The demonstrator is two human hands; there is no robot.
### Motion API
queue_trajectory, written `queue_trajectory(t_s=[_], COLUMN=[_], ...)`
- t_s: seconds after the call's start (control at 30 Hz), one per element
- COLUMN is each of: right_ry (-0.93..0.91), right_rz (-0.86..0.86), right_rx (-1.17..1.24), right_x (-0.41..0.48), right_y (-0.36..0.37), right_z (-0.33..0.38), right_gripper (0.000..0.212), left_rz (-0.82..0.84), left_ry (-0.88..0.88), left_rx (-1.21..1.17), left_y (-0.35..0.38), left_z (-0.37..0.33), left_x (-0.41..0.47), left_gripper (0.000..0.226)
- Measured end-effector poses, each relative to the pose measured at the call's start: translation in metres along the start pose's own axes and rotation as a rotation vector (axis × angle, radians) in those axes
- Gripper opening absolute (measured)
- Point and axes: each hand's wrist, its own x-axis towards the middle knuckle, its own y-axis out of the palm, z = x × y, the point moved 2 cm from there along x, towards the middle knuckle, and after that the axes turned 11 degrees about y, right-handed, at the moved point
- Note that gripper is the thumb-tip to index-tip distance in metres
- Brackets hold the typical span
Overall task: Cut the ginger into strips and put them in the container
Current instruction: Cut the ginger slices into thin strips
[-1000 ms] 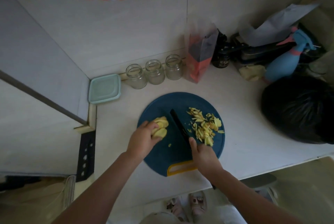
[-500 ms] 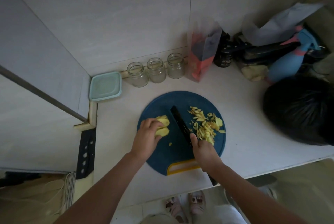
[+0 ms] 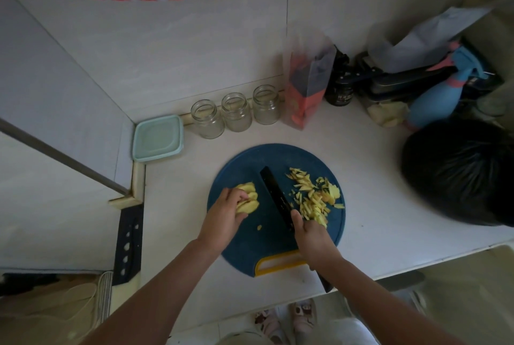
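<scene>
The counter (image 3: pixel 375 177) is pale and runs into a tiled corner. A black bag (image 3: pixel 461 172) sits at its right edge, well apart from your work. The round blue board (image 3: pixel 272 161) lies in front of you, yellow handle toward you.

Your left hand (image 3: pixel 222 219) rests on the left part of the board. Its fingers (image 3: pixel 236 197) are curled over the ginger (image 3: pixel 249 200), pinning a stack of slices flat. Your right hand (image 3: pixel 314 239) holds the knife (image 3: pixel 275 194). Its fingers (image 3: pixel 296 219) are wrapped tight round the handle, one reaching up to the heel of the blade.

The container (image 3: pixel 157 138), square and pale green, stands in the corner beyond the board and to its left, apart from it. Three glass jars (image 3: pixel 236 116) stand in a row against the wall, just right of the container.

The knife's dark blade lies across the middle of the board, between the slices and the strips (image 3: pixel 314 197). The strips lie in a loose heap on the board's right side, touching your right hand. One crumb (image 3: pixel 259 227) lies on the board between your hands.
</scene>
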Motion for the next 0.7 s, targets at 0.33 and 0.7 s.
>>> queue_trajectory(t_s=[0.33,0.7], right_ry=[0.007,-0.030], right_rz=[-0.040,-0.047], right_rx=[-0.022,-0.077], right_x=[-0.001,-0.010], right_y=[-0.016,-0.022], right_z=[-0.006,-0.004], right_gripper=[0.059,0.054], left_rz=[0.044,0.194], left_ry=[-0.422,-0.241], left_rx=[-0.595,0.022], left_y=[0.018,0.027], left_z=[-0.026,-0.052], left_x=[0.026,0.028], left_gripper=[0.014,0.048])
